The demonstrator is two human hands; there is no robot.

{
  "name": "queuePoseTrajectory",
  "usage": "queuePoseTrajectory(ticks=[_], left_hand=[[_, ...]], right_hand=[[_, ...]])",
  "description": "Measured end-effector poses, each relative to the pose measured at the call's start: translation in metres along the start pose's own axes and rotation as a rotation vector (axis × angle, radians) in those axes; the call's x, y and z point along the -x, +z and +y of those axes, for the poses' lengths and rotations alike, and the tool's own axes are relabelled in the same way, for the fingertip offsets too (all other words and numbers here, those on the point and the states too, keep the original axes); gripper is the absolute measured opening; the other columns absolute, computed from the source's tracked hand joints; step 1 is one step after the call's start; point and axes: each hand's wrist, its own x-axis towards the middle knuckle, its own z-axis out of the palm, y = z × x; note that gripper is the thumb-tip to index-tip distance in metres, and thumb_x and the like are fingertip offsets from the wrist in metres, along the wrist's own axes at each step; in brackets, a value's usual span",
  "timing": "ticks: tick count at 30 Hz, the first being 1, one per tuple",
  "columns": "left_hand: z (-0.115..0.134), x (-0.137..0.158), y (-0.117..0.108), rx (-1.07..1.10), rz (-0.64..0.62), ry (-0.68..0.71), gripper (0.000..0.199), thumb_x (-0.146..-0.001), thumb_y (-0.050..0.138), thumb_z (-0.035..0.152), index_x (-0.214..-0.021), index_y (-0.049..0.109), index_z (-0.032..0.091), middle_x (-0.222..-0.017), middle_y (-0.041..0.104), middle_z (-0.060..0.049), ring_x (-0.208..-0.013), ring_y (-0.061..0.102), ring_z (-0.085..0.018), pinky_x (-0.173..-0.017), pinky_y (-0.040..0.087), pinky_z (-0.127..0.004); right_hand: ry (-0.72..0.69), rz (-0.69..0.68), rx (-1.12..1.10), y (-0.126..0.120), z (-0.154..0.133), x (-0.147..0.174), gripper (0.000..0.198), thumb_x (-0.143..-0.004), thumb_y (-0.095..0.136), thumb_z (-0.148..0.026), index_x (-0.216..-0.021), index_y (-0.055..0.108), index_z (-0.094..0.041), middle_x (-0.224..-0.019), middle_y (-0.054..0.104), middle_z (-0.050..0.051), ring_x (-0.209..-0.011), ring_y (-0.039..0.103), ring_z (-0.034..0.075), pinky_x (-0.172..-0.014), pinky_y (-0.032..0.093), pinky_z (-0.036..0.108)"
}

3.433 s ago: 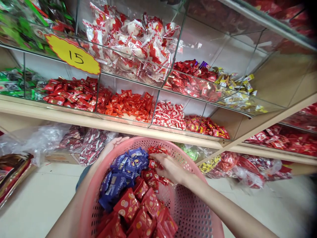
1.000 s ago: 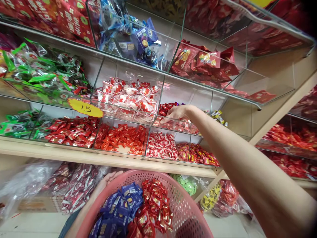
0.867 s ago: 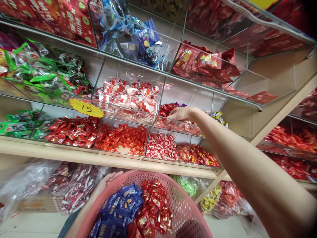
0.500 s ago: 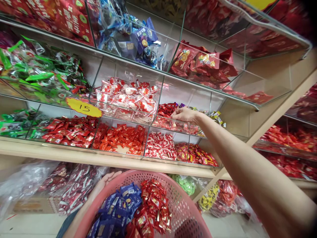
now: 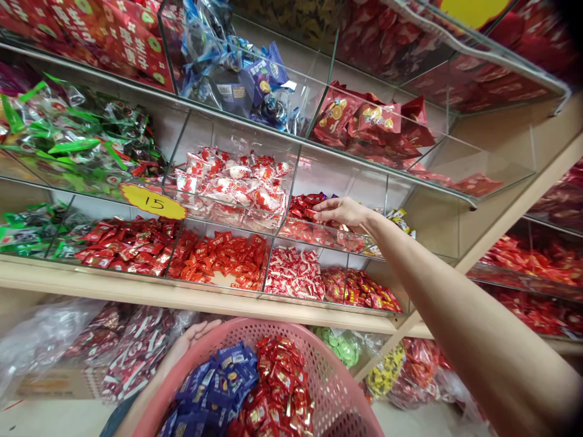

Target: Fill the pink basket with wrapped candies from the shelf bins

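My right hand (image 5: 341, 212) reaches into a middle-shelf compartment, its fingers loosely stretched and slightly apart over red-wrapped candies (image 5: 304, 205). The fingertips are at the candies, and I see nothing held between them. Below, a pink perforated plastic basket (image 5: 339, 358) contains blue-purple candy packets (image 5: 223, 382) on the left and shiny red wrapped candies (image 5: 285, 376) on the right. My left hand (image 5: 198, 334) lies along the basket's outer left side, fingers extended; the forearm is partly hidden by the basket.
Clear dividers separate the shelf compartments. Red-and-white candies (image 5: 232, 182) fill the bin left of my right hand. A yellow "15" tag (image 5: 153, 201) hangs on the shelf front. A glass shelf edge (image 5: 387, 162) runs above my right hand. Bagged candies (image 5: 141, 349) lie under the shelf.
My right hand's fingers have loosened and stretched out a little over the red candies. The left hand and basket stay nearly in place, while the view has shifted slightly.
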Motion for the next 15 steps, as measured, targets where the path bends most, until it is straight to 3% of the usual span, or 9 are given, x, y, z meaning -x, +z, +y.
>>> queuePoseTrajectory(ticks=[4,11,13,15], left_hand=[[0.000,-0.004,-0.002,-0.013,0.012,0.014,0.056,-0.082,0.046,0.022,-0.134,0.030,0.007,-0.107,0.062,-0.009,-0.112,0.045,-0.021,-0.096,0.039,-0.030],[0.001,-0.004,-0.001,-0.023,-0.001,0.019,0.056,-0.084,0.042,0.023,-0.135,0.026,0.006,-0.099,0.067,-0.009,-0.098,0.059,-0.020,-0.087,0.045,-0.027],[0.001,-0.001,0.001,-0.019,0.028,0.018,0.055,-0.084,0.042,0.023,-0.135,0.028,0.006,-0.097,0.067,-0.009,-0.097,0.060,-0.020,-0.088,0.045,-0.027],[0.001,0.002,0.004,-0.030,0.020,0.012,0.055,-0.084,0.042,0.023,-0.134,0.029,0.007,-0.097,0.068,-0.009,-0.098,0.059,-0.021,-0.089,0.044,-0.028]], right_hand=[[0.018,-0.004,-0.107,0.000,0.005,-0.003,0.031,-0.058,0.074,-0.017,-0.087,0.064,-0.015,-0.072,0.064,0.001,-0.053,0.050,0.005,-0.045,0.040,0.016],[0.037,0.238,-0.143,-0.004,0.002,-0.004,0.011,-0.072,0.063,-0.014,-0.082,0.059,-0.011,-0.058,0.057,-0.001,-0.045,0.048,0.004,-0.040,0.041,0.014],[0.086,0.197,-0.160,-0.011,-0.001,0.003,0.008,-0.071,0.064,-0.014,-0.074,0.057,-0.012,-0.056,0.057,0.000,-0.047,0.052,0.006,-0.042,0.043,0.014],[0.174,0.048,-0.183,-0.017,-0.004,0.011,0.011,-0.069,0.066,-0.015,-0.069,0.055,-0.013,-0.059,0.061,0.003,-0.054,0.058,0.009,-0.047,0.047,0.016]])
